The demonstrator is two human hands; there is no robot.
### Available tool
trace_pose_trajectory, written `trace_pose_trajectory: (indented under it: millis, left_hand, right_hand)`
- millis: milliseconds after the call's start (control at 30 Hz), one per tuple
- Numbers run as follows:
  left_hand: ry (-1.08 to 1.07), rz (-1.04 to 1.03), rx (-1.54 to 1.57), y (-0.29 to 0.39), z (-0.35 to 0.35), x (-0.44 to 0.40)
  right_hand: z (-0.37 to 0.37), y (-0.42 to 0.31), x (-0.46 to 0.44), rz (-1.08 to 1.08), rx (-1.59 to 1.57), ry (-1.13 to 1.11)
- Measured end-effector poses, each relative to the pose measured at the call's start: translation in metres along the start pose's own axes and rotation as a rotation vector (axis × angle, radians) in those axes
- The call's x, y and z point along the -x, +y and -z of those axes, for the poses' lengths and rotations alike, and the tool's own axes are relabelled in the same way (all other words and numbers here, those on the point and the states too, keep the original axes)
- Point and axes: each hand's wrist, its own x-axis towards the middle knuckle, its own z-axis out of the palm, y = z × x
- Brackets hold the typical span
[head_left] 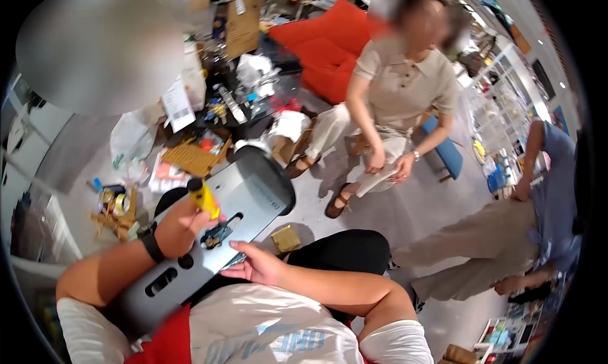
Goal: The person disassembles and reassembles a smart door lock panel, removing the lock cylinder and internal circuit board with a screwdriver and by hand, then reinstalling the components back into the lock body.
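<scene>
Across my lap lies a long grey metal panel (pixel 237 187) with oval slots and a dark rounded end. My left hand (pixel 180 228), with a dark band on its wrist, is closed around a yellow and black tool (pixel 202 199), its tip pointing down toward the panel. Just beneath it, a small dark metal part (pixel 215 235) sits at a slot in the panel. My right hand (pixel 256 263) grips the panel's near edge, thumb on top and fingers at the side, next to that part.
A seated person (pixel 405 85) faces me; another person (pixel 551 206) stands at the right. Cardboard pieces (pixel 193 158), plastic bags (pixel 133 139) and tape rolls (pixel 120 202) litter the floor. A yellowish box (pixel 285 238) lies beside my leg. A red cushion (pixel 326 47) is behind.
</scene>
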Motion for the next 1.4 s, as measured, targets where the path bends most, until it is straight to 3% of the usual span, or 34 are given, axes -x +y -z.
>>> trace_pose_trajectory:
  millis: [133, 233, 467, 500, 600, 633, 733, 767, 800, 833, 867, 900, 967, 1100, 1233, 1400]
  left_hand:
    - [0.001, 0.045, 0.046, 0.003, 0.02, 0.003]
    - [-0.08, -0.036, -0.137, 0.011, 0.03, 0.004]
    - [-0.029, -0.232, -0.618, -0.006, 0.021, 0.013]
    - [-0.028, -0.165, -0.549, -0.006, 0.015, 0.016]
    - [-0.015, -0.261, -0.574, 0.002, 0.008, 0.018]
    - [-0.024, -0.29, -0.568, -0.002, 0.008, 0.017]
    - [0.03, -0.362, -0.553, -0.004, 0.003, 0.019]
    - [0.049, -0.345, -0.546, 0.0, 0.002, 0.021]
    - [0.067, -0.34, -0.548, 0.0, 0.001, 0.021]
    - [0.08, -0.333, -0.547, -0.001, 0.002, 0.021]
    - [0.09, -0.324, -0.544, -0.002, 0.001, 0.021]
    - [0.104, -0.408, -0.515, -0.009, 0.0, 0.016]
    - [0.117, -0.4, -0.493, -0.013, 0.0, 0.013]
    - [0.193, -0.517, -0.436, -0.011, 0.002, 0.008]
    - [0.173, -0.365, -0.349, -0.01, 0.0, 0.013]
    - [0.122, -0.416, -0.218, -0.02, 0.005, 0.012]
  right_hand:
    - [-0.013, 0.005, -0.006, -0.025, -0.054, -0.035]
    - [-0.023, 0.008, -0.012, -0.044, -0.035, -0.027]
    - [-0.023, 0.006, -0.012, -0.026, 0.058, 0.04]
    - [-0.026, 0.003, -0.009, -0.021, 0.093, 0.062]
    - [-0.019, -0.005, -0.004, -0.044, 0.297, 0.094]
    - [-0.024, -0.008, 0.002, -0.017, 0.528, 0.165]
    - [-0.005, -0.041, 0.014, -0.213, 1.378, 0.063]
    - [-0.048, -0.059, 0.036, -0.196, 1.686, 0.051]
    - [-0.063, -0.073, 0.05, -0.073, 1.86, -0.105]
    - [-0.094, -0.083, 0.069, 0.03, 1.839, -0.036]
    - [-0.118, -0.086, 0.084, 0.411, 1.74, 0.116]
    - [-0.134, -0.09, 0.086, 0.844, 1.672, 0.128]
    - [-0.165, -0.107, 0.086, 1.28, 1.856, 0.038]
    - [-0.171, -0.08, 0.034, 1.054, 1.171, -0.212]
    - [-0.166, -0.069, 0.011, 1.041, 1.11, -0.18]
    - [-0.169, -0.081, -0.002, 0.997, 1.239, -0.321]
